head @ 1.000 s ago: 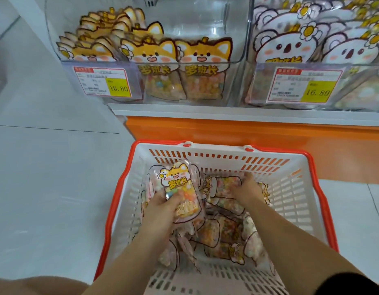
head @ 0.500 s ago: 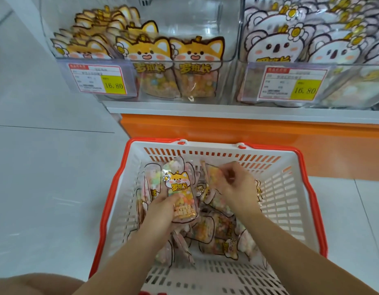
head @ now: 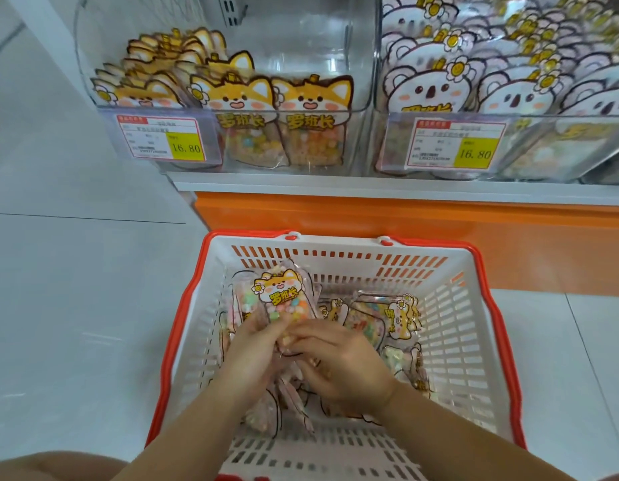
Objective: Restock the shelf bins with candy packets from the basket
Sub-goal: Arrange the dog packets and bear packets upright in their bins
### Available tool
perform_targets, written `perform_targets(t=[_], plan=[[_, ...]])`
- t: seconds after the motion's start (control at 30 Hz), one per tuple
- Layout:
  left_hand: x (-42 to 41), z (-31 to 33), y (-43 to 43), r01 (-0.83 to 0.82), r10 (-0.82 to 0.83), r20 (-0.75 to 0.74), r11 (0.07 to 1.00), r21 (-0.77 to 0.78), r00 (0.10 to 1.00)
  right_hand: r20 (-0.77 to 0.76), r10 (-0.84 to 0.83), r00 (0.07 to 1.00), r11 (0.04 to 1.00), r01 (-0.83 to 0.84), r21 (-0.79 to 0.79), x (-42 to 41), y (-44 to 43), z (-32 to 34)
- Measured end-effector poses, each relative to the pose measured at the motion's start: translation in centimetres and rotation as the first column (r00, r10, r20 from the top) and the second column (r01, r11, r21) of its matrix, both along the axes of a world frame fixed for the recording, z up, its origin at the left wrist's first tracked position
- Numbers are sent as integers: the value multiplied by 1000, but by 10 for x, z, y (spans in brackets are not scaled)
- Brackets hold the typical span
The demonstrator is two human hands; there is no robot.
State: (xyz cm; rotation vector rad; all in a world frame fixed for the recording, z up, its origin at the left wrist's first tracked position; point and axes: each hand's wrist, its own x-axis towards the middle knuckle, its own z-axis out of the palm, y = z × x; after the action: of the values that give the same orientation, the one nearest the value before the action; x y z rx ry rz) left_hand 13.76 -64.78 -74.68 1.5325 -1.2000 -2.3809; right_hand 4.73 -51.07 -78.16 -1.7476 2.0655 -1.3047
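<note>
A white basket with a red rim (head: pixel 474 341) stands on the floor below the shelf and holds several candy packets (head: pixel 388 317). My left hand (head: pixel 252 352) grips a bunch of fox-face candy packets (head: pixel 283 296), held upright over the basket's middle. My right hand (head: pixel 339 362) meets the left one and pinches the lower end of the same bunch. Above, a clear shelf bin (head: pixel 301 46) holds fox-face packets at its left and front, with open room behind. A second clear bin (head: pixel 509 81) to the right is full of koala-face packets.
Price tags reading 16.80 hang on the front of each bin (head: pixel 162 137). A white shelf edge (head: pixel 370 185) and an orange base panel (head: pixel 440 223) run behind the basket. Pale floor tiles (head: pixel 75 307) spread to the left.
My right hand has moved left from the basket's right side and joined the left hand on the bunch of fox-face packets. The left hand has lifted the bunch slightly.
</note>
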Motion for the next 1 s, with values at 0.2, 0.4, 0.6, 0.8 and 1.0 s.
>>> perform_targets(t=[0.2, 0.4, 0.6, 0.8, 1.0], plan=[[-6, 6, 3, 79, -70, 51, 978, -193, 996, 81, -675, 734, 648, 536, 541, -56, 37, -55], [-7, 4, 5, 95, -78, 96, 977, -192, 992, 33, -799, 601, 335, 399, 854, -87, 57, -101], [-8, 6, 3, 69, -44, 124, 976, -207, 991, 191, -761, 620, 399, 216, 891, -79, 37, -96], [-8, 11, 4, -14, 18, 73, 998, -60, 997, 416, -741, 528, 597, 235, 767, -74, 28, -29], [-5, 23, 16, -37, 35, 58, 999, 17, 998, 432, -694, 577, 717, 492, 494, -51, 12, 62]])
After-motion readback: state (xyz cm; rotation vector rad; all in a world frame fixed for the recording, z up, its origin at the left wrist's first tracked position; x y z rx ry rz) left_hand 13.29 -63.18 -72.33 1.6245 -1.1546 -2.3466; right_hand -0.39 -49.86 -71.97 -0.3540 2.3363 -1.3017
